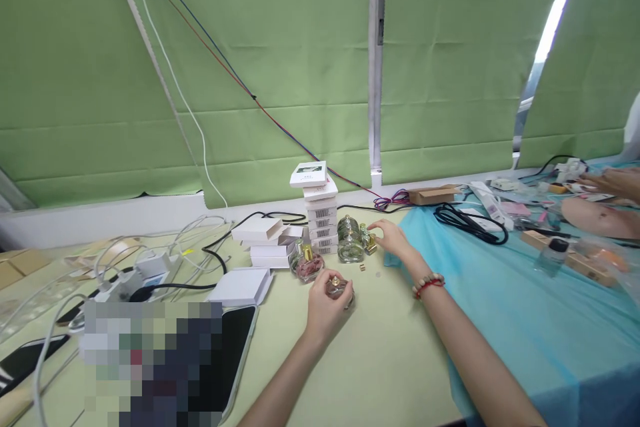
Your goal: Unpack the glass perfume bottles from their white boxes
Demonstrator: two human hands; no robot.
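Observation:
My left hand (327, 303) is closed around a small clear glass perfume bottle (336, 285) with a gold neck, low over the table. Farther right, my right hand (393, 240) reaches with curved, slightly parted fingers to a small cluster of clear caps with gold collars (371, 245); whether a fingertip touches one is too small to tell. Just left of those caps stand several glass bottles (351, 250), close together. A small gold piece (363, 267) lies in front of them. More bottles, one with a pinkish tint (309, 268), sit beyond my left hand.
A tall stack of white boxes (323, 220) rises behind the bottles. Open white boxes (240, 287), a dark-screened tablet (237, 347) and tangled cables are at left. Blue sheeting (480, 307) covers the right side, with a coiled black cable (470, 223). Another person's arm (595, 217) shows far right.

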